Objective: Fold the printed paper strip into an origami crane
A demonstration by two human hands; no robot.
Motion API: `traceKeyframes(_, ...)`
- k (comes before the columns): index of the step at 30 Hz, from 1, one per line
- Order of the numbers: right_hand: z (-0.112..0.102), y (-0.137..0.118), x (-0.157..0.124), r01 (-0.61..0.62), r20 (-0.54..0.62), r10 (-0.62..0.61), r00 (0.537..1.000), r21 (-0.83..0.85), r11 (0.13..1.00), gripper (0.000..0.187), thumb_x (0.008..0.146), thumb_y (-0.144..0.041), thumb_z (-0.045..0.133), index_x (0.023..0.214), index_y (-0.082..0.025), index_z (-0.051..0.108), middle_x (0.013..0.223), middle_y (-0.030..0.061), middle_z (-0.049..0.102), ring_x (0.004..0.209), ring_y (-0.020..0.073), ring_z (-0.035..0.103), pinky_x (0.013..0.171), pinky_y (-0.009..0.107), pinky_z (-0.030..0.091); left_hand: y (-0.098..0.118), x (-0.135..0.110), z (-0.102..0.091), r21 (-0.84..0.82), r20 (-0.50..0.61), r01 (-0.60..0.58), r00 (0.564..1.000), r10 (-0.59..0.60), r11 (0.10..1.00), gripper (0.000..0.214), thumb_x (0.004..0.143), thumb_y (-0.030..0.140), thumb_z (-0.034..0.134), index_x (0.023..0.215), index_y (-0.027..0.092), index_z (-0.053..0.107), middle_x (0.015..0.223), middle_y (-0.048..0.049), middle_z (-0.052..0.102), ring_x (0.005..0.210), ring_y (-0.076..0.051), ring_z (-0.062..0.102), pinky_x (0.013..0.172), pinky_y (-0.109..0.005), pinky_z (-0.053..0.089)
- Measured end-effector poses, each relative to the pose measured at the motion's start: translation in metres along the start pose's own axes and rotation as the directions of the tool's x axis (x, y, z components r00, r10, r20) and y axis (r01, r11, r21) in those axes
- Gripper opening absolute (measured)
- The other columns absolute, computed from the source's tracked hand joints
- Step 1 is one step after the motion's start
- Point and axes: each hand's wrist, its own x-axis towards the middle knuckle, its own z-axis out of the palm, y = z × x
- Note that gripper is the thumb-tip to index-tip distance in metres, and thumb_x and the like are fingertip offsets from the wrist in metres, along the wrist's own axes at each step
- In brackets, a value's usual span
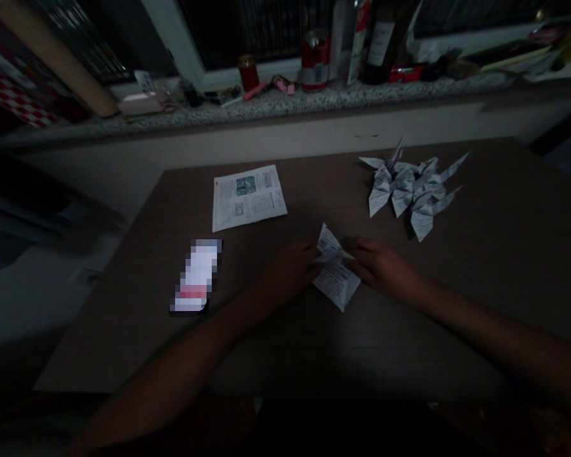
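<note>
A partly folded sheet of printed paper [337,279] lies on the table in front of me, roughly diamond-shaped, with one point away from me and a raised crease across its middle. My left hand [297,266] grips its left edge with fingers bent. At the opposite edge, my right hand [375,263] pinches the paper, its fingertips close to the raised fold. Beyond my right hand stand several folded paper cranes [404,187] made of similar printed paper. A flat printed sheet [250,197] lies further back on the left.
A phone [196,276] with a lit, blurred screen lies left of my left arm. Behind the brown table [137,254], a granite windowsill [266,101] carries a red can [315,60], a dark bottle [379,47], a small jar [248,72] and other clutter. The room is dim.
</note>
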Motion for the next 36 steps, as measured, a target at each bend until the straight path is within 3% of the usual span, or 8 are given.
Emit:
traceKeyframes(4,0.000,0.003,0.002,0.011,0.011,-0.011,1.000,0.019,1.000,0.017,0.099,-0.026,0.064,0.111,-0.018,0.072,0.110,0.0127,0.069,0.105,0.0284,0.069,0.090,0.042,0.058,0.000,0.004,-0.006,-0.026,0.010,0.012,1.000,-0.012,1.000,0.013,0.100,0.023,0.062,0.106,0.018,0.072,0.112,-0.0058,0.069,0.101,-0.021,0.068,0.090,-0.034,0.054)
traceKeyframes(8,-0.001,0.003,0.008,-0.025,0.038,0.025,0.999,0.004,1.000,0.014,0.100,-0.021,0.061,0.105,-0.019,0.073,0.105,0.0107,0.070,0.099,0.0261,0.071,0.085,0.038,0.058,0.002,0.005,-0.011,-0.029,0.032,0.006,0.999,-0.006,1.000,0.011,0.099,0.025,0.064,0.101,0.018,0.072,0.108,-0.0049,0.069,0.097,-0.021,0.068,0.086,-0.033,0.053)
traceKeyframes(14,-0.005,0.002,0.016,-0.102,0.060,0.103,0.993,-0.018,0.995,0.019,0.101,-0.026,0.057,0.109,-0.019,0.073,0.109,0.0119,0.073,0.096,0.0268,0.072,0.084,0.039,0.056,0.005,0.012,-0.013,0.055,0.081,0.027,0.996,-0.031,0.998,0.020,0.102,0.026,0.058,0.115,0.017,0.070,0.115,-0.0086,0.070,0.102,-0.025,0.068,0.092,-0.038,0.054)
traceKeyframes(20,-0.008,0.003,0.026,-0.148,0.127,0.152,0.980,-0.043,0.988,0.015,0.099,-0.027,0.062,0.104,-0.018,0.073,0.106,0.0111,0.075,0.096,0.0268,0.072,0.082,0.036,0.054,0.005,0.020,-0.014,0.049,0.088,0.102,0.991,-0.106,0.994,0.019,0.098,0.025,0.064,0.113,0.014,0.071,0.113,-0.0093,0.073,0.103,-0.026,0.069,0.098,-0.040,0.054)
traceKeyframes(24,-0.011,0.001,0.035,-0.247,0.186,0.251,0.950,-0.042,0.968,0.024,0.096,-0.024,0.065,0.118,-0.017,0.072,0.121,0.0130,0.076,0.106,0.0292,0.073,0.090,0.038,0.055,0.002,0.025,-0.019,0.042,0.131,0.145,0.980,-0.150,0.988,0.016,0.097,0.026,0.065,0.105,0.014,0.072,0.104,-0.0092,0.075,0.095,-0.026,0.070,0.090,-0.039,0.057)
traceKeyframes(27,-0.013,0.001,0.040,-0.298,0.243,0.308,0.920,-0.078,0.951,0.028,0.095,-0.026,0.066,0.121,-0.016,0.073,0.119,0.0136,0.078,0.106,0.0309,0.075,0.090,0.040,0.056,0.002,0.031,-0.024,0.032,0.166,0.162,0.972,-0.165,0.986,0.016,0.096,0.026,0.067,0.102,0.013,0.073,0.102,-0.0090,0.075,0.095,-0.026,0.071,0.091,-0.039,0.056)
traceKeyframes(32,-0.011,0.007,0.049,-0.310,0.242,0.336,0.910,-0.139,0.940,0.042,0.090,-0.026,0.072,0.131,-0.019,0.068,0.119,0.0129,0.078,0.107,0.0332,0.075,0.089,0.041,0.058,0.004,0.043,-0.036,0.010,0.228,0.172,0.959,-0.170,0.985,0.027,0.090,0.017,0.073,0.116,0.012,0.073,0.116,-0.0110,0.076,0.104,-0.028,0.072,0.090,-0.036,0.056)
traceKeyframes(36,-0.013,0.015,0.058,-0.291,0.300,0.318,0.900,-0.130,0.948,0.042,0.086,-0.028,0.076,0.128,-0.025,0.071,0.119,0.0100,0.079,0.106,0.0328,0.075,0.086,0.040,0.060,0.007,0.055,-0.045,0.039,0.330,0.147,0.932,-0.151,0.988,0.028,0.088,0.016,0.074,0.116,0.017,0.074,0.119,-0.0076,0.076,0.107,-0.026,0.073,0.092,-0.034,0.056)
